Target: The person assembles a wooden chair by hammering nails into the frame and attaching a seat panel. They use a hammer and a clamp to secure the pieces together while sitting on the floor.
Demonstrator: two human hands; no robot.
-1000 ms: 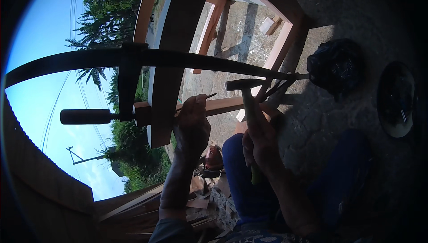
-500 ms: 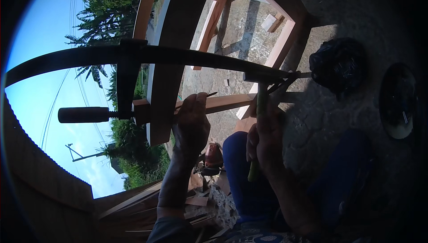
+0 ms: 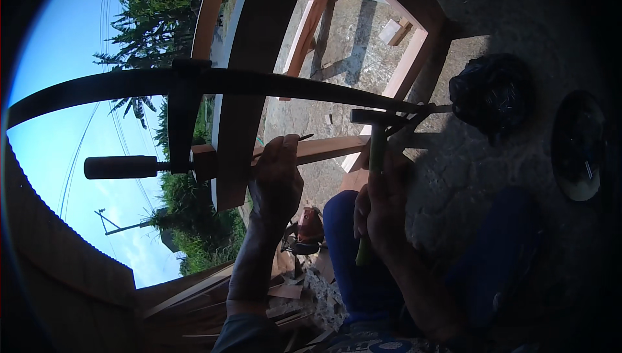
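Observation:
My left hand is closed around a thin pointed stick, whose tip pokes out past the fingers. It rests against a wooden rail where that meets a broad frame board. In my right hand is a hammer with a green handle, gripped partway down, its dark head up near the clamp bar. A long bar clamp spans the frame, its screw handle at the left pressing toward the rail's end block.
A black plastic bag and a dark round dish lie on the concrete at right. Between my arms sits a red power tool, with wood scraps below it. A wood block lies beyond the frame.
The hammer and my right hand have shifted very slightly left. My left hand keeps its hold on the stick, nearly unmoved.

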